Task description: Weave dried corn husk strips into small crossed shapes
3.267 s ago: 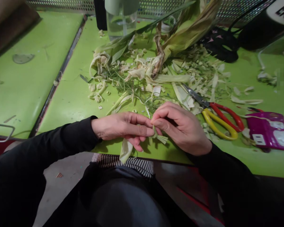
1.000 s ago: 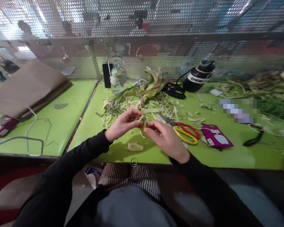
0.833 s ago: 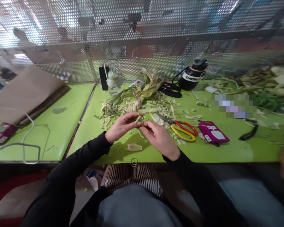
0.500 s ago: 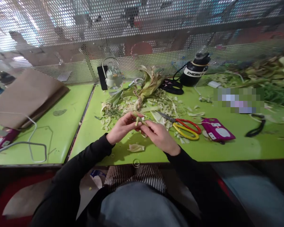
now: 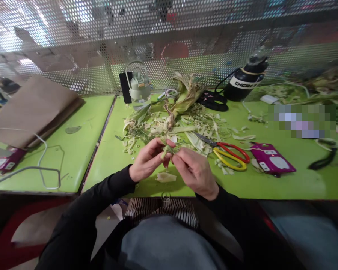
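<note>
Between both hands (image 5: 147, 160), pale-green husk (image 5: 167, 150)

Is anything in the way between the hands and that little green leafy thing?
Nothing visible. The left hand holds the leafy thing and the right hand pinches its edge. The scissors lie off to the right.

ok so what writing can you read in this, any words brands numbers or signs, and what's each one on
"ENERG...", on the white band of the black bottle; its end curves away, hard to read.
Purple packet, right: white patches, nothing legible.
Purple item, far left: too small to read.
Pixelated item, far right: unreadable.
Faint round mark, near table edge: too unclear to read.
</note>
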Action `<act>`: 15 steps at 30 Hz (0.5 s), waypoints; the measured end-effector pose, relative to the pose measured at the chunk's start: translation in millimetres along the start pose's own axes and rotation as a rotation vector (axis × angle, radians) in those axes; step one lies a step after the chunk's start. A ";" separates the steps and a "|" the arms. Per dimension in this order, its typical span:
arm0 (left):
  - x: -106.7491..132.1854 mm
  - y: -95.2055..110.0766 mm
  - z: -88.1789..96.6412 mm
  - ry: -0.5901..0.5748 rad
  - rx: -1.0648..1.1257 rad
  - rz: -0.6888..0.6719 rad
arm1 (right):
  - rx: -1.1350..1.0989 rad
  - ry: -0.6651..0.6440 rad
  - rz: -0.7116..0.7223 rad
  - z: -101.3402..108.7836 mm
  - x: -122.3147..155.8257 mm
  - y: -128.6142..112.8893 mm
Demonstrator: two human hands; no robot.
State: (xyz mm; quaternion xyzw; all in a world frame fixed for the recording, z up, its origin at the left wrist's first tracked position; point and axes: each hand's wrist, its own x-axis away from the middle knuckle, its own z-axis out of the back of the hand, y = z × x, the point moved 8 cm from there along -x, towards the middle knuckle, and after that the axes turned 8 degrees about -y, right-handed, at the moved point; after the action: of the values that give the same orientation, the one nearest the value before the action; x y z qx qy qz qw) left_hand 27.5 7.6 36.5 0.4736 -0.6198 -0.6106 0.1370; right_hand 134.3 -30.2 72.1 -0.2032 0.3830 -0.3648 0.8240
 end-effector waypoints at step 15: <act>5.4 -12.8 -0.7 -0.003 0.049 0.127 | 0.592 0.107 0.242 -12.3 19.1 -21.7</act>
State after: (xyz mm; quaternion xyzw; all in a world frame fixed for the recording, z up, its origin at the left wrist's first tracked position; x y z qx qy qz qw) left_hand 30.6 5.6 23.1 0.4355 -0.6637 -0.5859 0.1630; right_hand 123.4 -59.4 68.6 0.1115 0.3243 -0.3700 0.8634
